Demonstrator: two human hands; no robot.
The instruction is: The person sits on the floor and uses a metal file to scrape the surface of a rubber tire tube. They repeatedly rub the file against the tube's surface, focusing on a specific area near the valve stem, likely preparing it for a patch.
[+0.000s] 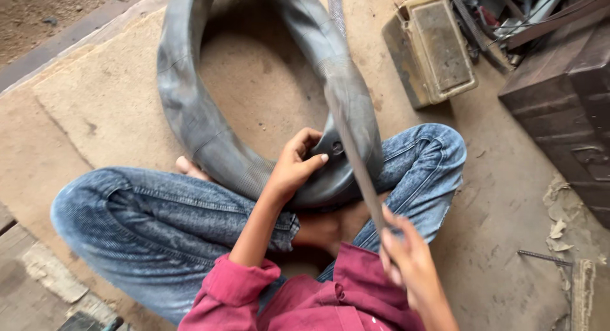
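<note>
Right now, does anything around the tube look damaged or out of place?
Nothing clearly damaged. The inner tube lies slack; the left hand grips it while the right hand lays a long file across it. Paper scraps litter the floor.

Crossed knees in blue jeans [159, 223] hem in the near ground on both sides, and the black inner tube [210, 134] lies across the lap and runs far up the middle, its bare hollow centre open to reach. Far right is blocked by a grimy rectangular box [435, 48], tangled metal scrap [508, 16] and a dark wooden crate [565, 89]. Open floor [95, 108] lies left of the tube; a narrower strip runs right of the knee.
</note>
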